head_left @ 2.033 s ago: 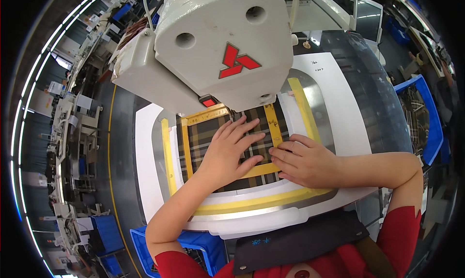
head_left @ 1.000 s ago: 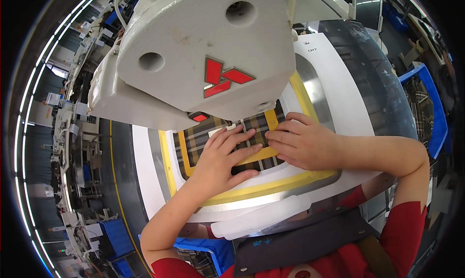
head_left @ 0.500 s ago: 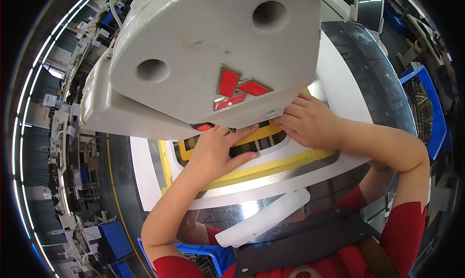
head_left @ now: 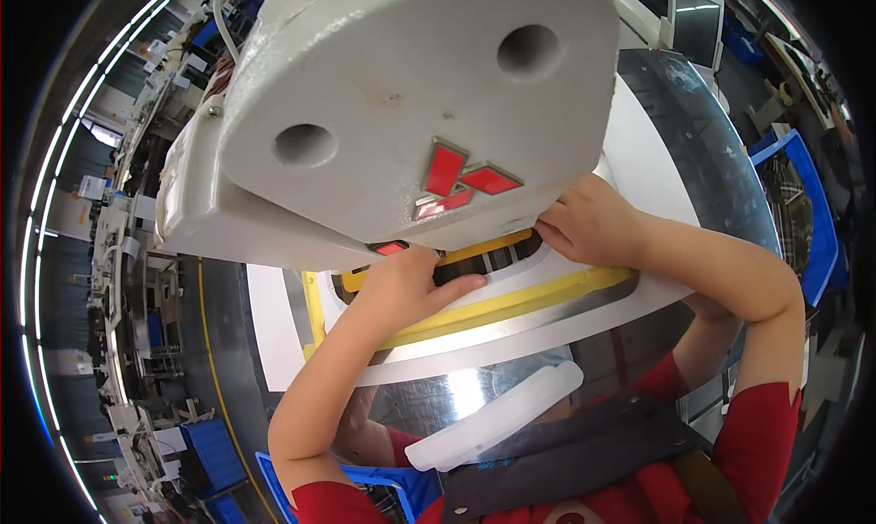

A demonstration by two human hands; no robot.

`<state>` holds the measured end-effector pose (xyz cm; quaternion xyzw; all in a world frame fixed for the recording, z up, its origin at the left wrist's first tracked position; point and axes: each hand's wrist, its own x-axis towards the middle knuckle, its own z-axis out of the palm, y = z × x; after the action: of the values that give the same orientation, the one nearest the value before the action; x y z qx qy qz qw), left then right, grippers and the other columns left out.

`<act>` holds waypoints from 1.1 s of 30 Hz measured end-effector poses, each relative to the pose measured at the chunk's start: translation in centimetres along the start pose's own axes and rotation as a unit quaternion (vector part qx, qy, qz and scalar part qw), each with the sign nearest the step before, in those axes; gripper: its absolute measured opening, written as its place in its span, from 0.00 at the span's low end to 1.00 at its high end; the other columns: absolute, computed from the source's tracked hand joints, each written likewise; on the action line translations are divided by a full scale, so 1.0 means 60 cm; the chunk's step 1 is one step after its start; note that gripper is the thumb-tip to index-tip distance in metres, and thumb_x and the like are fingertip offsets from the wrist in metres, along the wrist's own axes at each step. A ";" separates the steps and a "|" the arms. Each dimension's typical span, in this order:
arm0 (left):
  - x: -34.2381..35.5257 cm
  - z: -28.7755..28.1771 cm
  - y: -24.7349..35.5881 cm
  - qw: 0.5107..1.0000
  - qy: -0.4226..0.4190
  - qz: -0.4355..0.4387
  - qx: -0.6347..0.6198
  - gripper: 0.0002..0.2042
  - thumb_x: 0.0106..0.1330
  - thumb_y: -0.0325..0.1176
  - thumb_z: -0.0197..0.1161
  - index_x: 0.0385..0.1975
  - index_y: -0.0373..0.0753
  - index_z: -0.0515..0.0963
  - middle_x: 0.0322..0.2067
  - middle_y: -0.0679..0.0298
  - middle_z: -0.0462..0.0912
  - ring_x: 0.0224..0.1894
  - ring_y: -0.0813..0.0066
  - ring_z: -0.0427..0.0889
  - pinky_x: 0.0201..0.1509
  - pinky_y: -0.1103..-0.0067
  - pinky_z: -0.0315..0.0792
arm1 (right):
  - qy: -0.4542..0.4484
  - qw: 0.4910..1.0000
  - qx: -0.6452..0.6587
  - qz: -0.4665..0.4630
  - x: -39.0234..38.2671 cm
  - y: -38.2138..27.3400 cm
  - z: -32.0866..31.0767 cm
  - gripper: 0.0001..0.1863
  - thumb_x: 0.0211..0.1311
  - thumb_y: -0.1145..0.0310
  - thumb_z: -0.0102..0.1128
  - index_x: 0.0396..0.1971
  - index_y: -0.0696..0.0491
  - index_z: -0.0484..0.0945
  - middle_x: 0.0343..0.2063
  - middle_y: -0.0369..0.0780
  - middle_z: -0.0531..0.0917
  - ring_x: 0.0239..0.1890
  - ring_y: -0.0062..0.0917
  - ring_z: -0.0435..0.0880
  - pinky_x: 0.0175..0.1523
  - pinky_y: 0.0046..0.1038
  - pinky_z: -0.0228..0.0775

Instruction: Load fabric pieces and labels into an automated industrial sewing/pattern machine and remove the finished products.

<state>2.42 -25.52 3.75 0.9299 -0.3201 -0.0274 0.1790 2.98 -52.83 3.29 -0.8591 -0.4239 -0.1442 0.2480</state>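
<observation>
A dark plaid fabric piece lies in the rounded opening of a white template. A yellow inner strip crosses the fabric. My left hand rests on its left part, thumb stretched over the fabric; the other fingertips are hidden beneath the machine head. At the opening's right end my right hand lies palm down with bent fingers, their tips partly hidden. Neither hand visibly grips anything. The large grey sewing machine head, with red badges, overhangs both hands and hides the needle area.
Yellow tape edges the template along its near side. A curved white plastic strip lies on the shiny metal table close to my body. Blue bins stand to the right and at the lower left.
My left index finger has slipped out of sight beneath the machine head, while its thumb stays on the fabric. My right fingers have drawn slightly right, off the yellow strip. The view has shifted a little.
</observation>
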 end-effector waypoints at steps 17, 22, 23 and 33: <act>-0.206 0.015 0.190 0.974 -0.119 0.185 -0.045 0.29 0.60 0.45 0.63 0.63 0.52 0.67 0.67 0.60 0.61 0.70 0.57 0.57 0.71 0.58 0.50 | 0.012 0.995 0.002 0.101 0.019 -0.048 0.003 0.23 0.51 0.56 0.67 0.42 0.55 0.78 0.49 0.39 0.77 0.57 0.34 0.71 0.65 0.39 0.58; -0.167 0.018 0.171 0.970 -0.099 0.222 0.002 0.25 0.60 0.34 0.59 0.60 0.55 0.70 0.67 0.65 0.62 0.70 0.65 0.59 0.71 0.62 0.53 | -0.033 0.989 -0.031 0.139 0.001 -0.046 0.003 0.29 0.50 0.51 0.67 0.49 0.54 0.77 0.55 0.38 0.76 0.62 0.33 0.68 0.67 0.41 0.54; -0.157 0.017 0.171 0.963 -0.107 0.244 0.029 0.26 0.59 0.32 0.59 0.60 0.55 0.70 0.67 0.65 0.63 0.70 0.65 0.60 0.71 0.62 0.53 | -0.040 0.988 -0.033 0.144 -0.004 -0.046 0.001 0.30 0.51 0.51 0.66 0.50 0.54 0.77 0.56 0.38 0.75 0.63 0.33 0.67 0.67 0.41 0.54; -0.141 -0.013 0.174 0.968 -0.021 0.245 -0.053 0.22 0.60 0.32 0.62 0.57 0.49 0.72 0.63 0.61 0.68 0.65 0.60 0.67 0.67 0.63 0.61 | -0.092 0.970 -0.017 0.222 -0.009 -0.056 -0.066 0.28 0.51 0.58 0.67 0.52 0.53 0.77 0.60 0.38 0.74 0.66 0.31 0.64 0.69 0.39 0.51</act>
<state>-10.27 -27.75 7.62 0.8114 -0.5402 -0.0193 0.2224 -0.20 -53.60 7.37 -0.9455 -0.2406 -0.0130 0.2188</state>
